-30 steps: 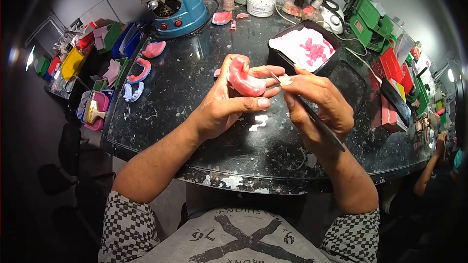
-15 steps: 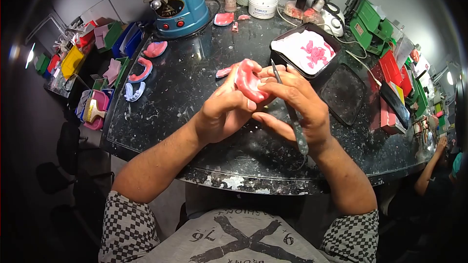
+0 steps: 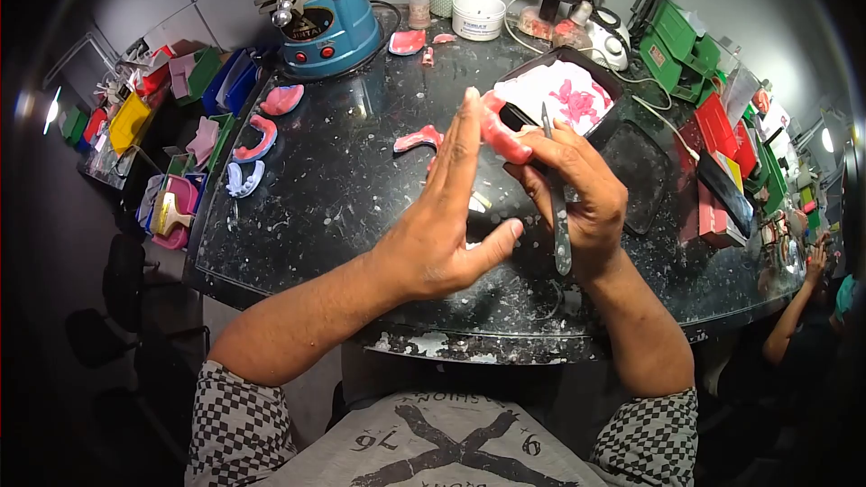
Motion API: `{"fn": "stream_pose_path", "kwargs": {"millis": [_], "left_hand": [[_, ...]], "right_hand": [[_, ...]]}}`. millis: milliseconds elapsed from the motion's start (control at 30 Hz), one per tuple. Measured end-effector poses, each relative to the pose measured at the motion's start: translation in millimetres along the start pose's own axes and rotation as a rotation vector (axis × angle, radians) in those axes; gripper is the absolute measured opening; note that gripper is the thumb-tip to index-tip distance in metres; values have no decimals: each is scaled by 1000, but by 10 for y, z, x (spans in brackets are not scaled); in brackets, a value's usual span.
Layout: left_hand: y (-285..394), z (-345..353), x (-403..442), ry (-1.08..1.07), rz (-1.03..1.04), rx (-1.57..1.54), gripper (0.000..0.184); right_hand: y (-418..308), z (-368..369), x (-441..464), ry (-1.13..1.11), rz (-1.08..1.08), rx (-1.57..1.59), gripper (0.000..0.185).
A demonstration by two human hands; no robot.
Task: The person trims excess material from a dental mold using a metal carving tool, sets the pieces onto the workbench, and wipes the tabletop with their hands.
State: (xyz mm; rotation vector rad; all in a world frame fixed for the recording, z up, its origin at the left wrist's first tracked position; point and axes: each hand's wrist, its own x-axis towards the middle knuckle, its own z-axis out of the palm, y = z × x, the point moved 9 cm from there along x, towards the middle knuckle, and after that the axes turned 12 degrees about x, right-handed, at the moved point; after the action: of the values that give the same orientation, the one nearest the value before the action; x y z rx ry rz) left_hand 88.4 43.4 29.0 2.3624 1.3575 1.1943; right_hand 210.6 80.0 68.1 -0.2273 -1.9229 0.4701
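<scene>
My right hand (image 3: 582,185) pinches a glossy pink dental wax arch (image 3: 502,133) between thumb and fingers. A slim metal wax knife (image 3: 561,225) also rests in that hand, its tip up and its mottled handle end down. Beside the arch, my left hand (image 3: 446,203) is open, fingers stretched upward and thumb apart, its fingertips close to the arch's left side. Whether they touch it I cannot tell. Behind the left fingers, another pink arch piece (image 3: 417,139) lies on the black worktop (image 3: 343,243).
A black tray (image 3: 539,61) with white lining and pink scraps sits beyond my right hand, its dark lid (image 3: 637,176) nearby. Several dental arches, including a pink-and-blue one (image 3: 257,140), lie leftward. A blue machine (image 3: 332,36) and a white tub (image 3: 478,16) stand behind.
My left hand has let go of the wax arch and opened flat beside it. The right hand now holds the arch, slightly further right, and keeps the knife.
</scene>
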Motion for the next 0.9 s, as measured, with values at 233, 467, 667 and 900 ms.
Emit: {"fn": "stream_pose_path", "kwargs": {"millis": [233, 467, 667, 900], "left_hand": [[327, 45, -81, -53, 187, 70, 35], [-270, -79, -89, 182, -240, -288, 37], [-301, -64, -50, 181, -228, -410, 62], [-142, -119, -27, 195, -140, -563, 74]], "right_hand": [[228, -205, -23, 117, 170, -37, 29], [74, -117, 5, 63, 42, -89, 29], [35, -72, -1, 37, 17, -8, 33], [-36, -13, 3, -25, -46, 12, 38]]}}
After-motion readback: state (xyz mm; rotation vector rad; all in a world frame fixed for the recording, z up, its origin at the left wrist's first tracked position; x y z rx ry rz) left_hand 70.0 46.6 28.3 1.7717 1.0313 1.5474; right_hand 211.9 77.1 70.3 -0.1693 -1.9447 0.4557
